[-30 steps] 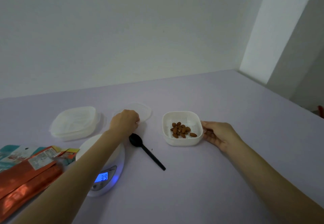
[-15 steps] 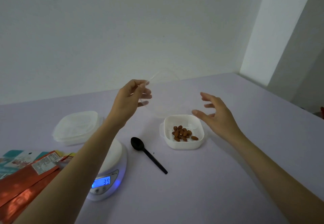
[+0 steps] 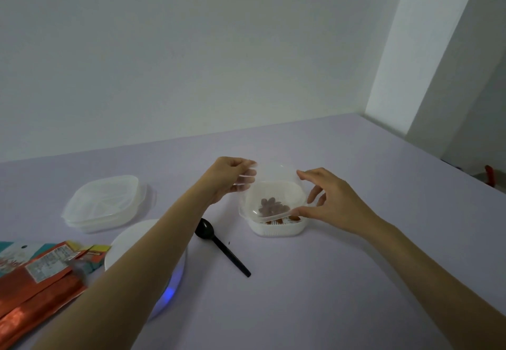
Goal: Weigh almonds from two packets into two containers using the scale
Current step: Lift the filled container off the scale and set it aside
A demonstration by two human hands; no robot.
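Note:
A white square container (image 3: 276,229) holding almonds (image 3: 273,206) stands at the table's middle. A translucent lid (image 3: 273,185) hovers tilted just over it. My left hand (image 3: 228,178) pinches the lid's left edge, and my right hand (image 3: 332,201) holds its right front corner between thumb and fingers. A white round scale (image 3: 131,242) with a blue glow sits near left, partly hidden under my left forearm. Orange almond packets (image 3: 35,286) lie at the far left edge. A second closed translucent container (image 3: 102,203) rests behind the scale.
A black plastic spoon (image 3: 219,245) lies on the lilac table (image 3: 328,281) between scale and almond container. A white wall runs along the table's far edge, and a pillar stands at the right.
My left hand brought the lid from mid-air down over the almond container. My right hand closed in and took the lid's right corner. The scale's display is now hidden by my forearm.

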